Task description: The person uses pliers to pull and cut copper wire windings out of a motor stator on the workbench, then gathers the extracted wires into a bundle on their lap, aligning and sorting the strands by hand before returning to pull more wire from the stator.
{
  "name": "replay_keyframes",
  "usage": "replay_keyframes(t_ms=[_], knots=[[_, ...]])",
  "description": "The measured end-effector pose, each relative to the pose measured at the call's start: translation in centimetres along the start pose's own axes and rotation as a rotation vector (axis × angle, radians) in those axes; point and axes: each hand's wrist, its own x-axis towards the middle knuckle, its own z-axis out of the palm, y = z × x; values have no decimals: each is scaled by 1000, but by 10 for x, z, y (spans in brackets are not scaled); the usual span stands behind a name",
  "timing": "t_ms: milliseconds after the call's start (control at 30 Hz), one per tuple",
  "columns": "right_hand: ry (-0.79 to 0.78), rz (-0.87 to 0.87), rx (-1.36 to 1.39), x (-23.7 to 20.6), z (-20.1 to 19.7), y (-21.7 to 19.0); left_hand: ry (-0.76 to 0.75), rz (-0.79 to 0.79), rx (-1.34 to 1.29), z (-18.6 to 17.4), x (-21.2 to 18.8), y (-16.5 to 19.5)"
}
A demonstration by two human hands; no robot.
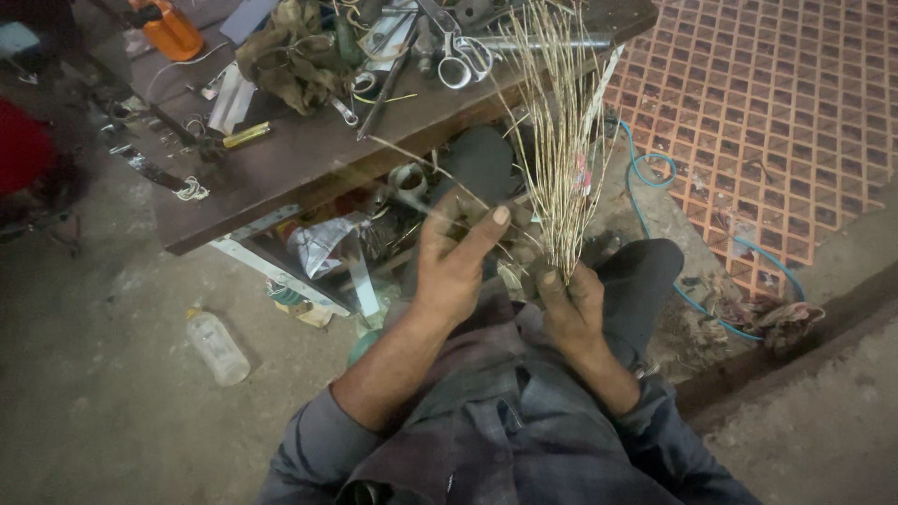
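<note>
Straw bundle (559, 140), one, thin pale stalks too many to count, fans upward in front of the workbench (281, 168) edge, its base pinched in the right hand (571, 304). Going left to right from the workbench: one clear plastic bottle (217, 346) lies on the floor below its left end; one orange container (171, 31) on its far left top; one yellow-handled tool (247, 135) near the front edge; one heap of olive cloth (290, 51) further along; one pair of scissors (456, 58) just left of the bundle's tips. Below the bench edge, left hand (456, 262) is half open, fingers curled loosely, thumb up, one or two loose stalks across it; whether it grips them, cannot tell, blurred. Right hand just right of it, fingers closed round the bundle's base. One blue hose (655, 173) loops on the ground right of the bench, beside orange lattice floor (776, 103).
</note>
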Motion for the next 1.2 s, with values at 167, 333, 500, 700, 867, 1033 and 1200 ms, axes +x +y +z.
replay_keyframes(t_ms=[167,333,500,700,867,1033,1200], knots=[[-5,19,45,0,2,0,-21,4,-168,-4,0,-5],[-30,-11,60,0,0,2,53,-12,-95,-4,-1,-4],[-68,-55,-34,-1,-2,1,40,-106,-19,3,0,3],[-74,-72,-31,5,0,-2,77,-102,106,4,2,5],[-42,-9,-41,3,-2,-3,52,-57,-39,-4,2,-6],[14,18,-41,1,-2,0,-20,1,-83,-6,-1,-10],[-45,-23,-33,2,-3,-1,43,-174,1,-2,1,-4]])
